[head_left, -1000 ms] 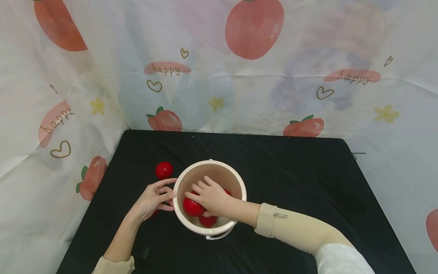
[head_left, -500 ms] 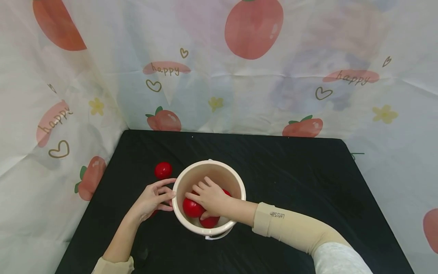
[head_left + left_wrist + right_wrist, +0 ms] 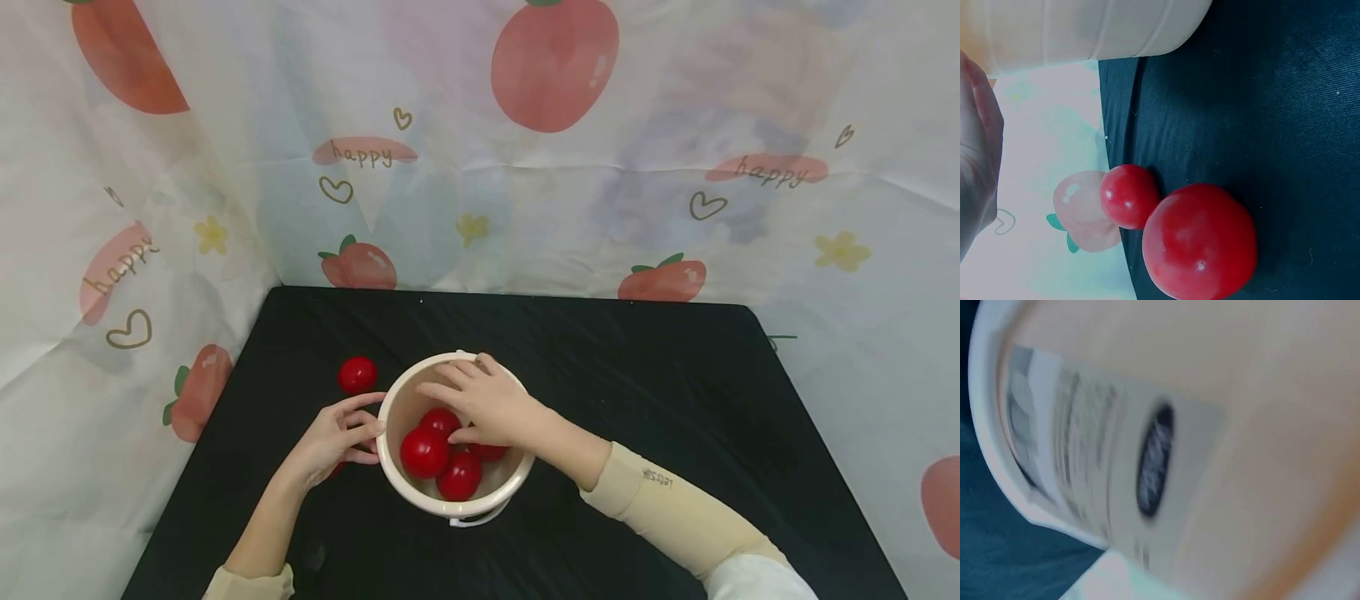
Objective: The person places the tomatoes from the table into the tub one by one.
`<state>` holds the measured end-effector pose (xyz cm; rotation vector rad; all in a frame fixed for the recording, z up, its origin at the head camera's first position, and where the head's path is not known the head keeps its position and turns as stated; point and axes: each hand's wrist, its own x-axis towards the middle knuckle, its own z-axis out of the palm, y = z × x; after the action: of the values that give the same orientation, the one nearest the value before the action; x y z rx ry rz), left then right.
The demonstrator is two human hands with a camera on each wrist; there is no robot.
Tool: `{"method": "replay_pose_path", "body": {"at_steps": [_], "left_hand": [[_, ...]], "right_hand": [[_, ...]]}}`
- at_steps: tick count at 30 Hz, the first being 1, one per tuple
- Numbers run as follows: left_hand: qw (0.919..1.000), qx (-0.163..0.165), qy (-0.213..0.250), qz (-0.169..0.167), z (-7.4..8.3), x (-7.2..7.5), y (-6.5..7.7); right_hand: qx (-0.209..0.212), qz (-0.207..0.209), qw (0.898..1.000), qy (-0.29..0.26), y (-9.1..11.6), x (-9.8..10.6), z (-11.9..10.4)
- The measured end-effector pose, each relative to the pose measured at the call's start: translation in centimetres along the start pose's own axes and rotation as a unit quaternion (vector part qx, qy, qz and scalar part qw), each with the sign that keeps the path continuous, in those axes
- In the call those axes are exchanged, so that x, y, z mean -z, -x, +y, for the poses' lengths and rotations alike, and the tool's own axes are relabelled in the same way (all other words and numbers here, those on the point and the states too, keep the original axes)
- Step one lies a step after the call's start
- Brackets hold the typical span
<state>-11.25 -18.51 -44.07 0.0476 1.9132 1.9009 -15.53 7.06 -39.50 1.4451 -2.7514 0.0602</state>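
Head view: bucket (image 3: 450, 507) upright on black table (image 3: 637, 375), slightly L of ctr; handle (image 3: 459, 522) hangs on near side.
In bucket: 4 red balls (image 3: 425, 452) vis., grouped; one part-covered by R hand.
R hand (image 3: 491, 407): over bucket mouth, fingers spread wide, tips twd far/L wall; thumb right by balls, contact can't tell.
L hand (image 3: 330, 437): at L side of rim, fingers loosely apart, tips touching bucket's edge.
Outside, L: far ball (image 3: 357, 376) on table just beyond L hand; near ball (image 3: 1200, 244) mostly hid. by L hand in head view. L wrist view has both, overlapping; touching or not, can't tell.
R wrist view: bucket wall w/ printed label (image 3: 1157, 459), dark oval; blurred.
Table edges: far edge meets curtain (image 3: 555, 208), well back of bucket; L edge nearer bucket than R edge; widest stretch lies R, part-crossed by R sleeve (image 3: 675, 500).
Mouth room: gap btwn R hand & near/L rim, balls showing thru.
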Motion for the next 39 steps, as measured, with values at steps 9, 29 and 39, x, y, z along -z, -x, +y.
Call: {"method": "replay_pose_path", "body": {"at_steps": [9, 29, 39], "left_hand": [[1.0, 0.004, 0.004, 0.005, -0.1, -0.1, 0.3], [1.0, -0.001, 0.004, 0.003, 0.0, 0.0, 0.0], [1.0, -0.005, 0.002, 0.002, 0.0, -0.1, 0.1]], "right_hand": [[-0.148, 0.109, 0.958, -0.218, 4.0, 1.0, 3.6], [-0.313, 0.032, 0.688, -0.654, 10.2, -1.7, 3.7], [-0.317, 0.052, 0.679, -0.66, 10.1, -2.4, 2.7]]}}
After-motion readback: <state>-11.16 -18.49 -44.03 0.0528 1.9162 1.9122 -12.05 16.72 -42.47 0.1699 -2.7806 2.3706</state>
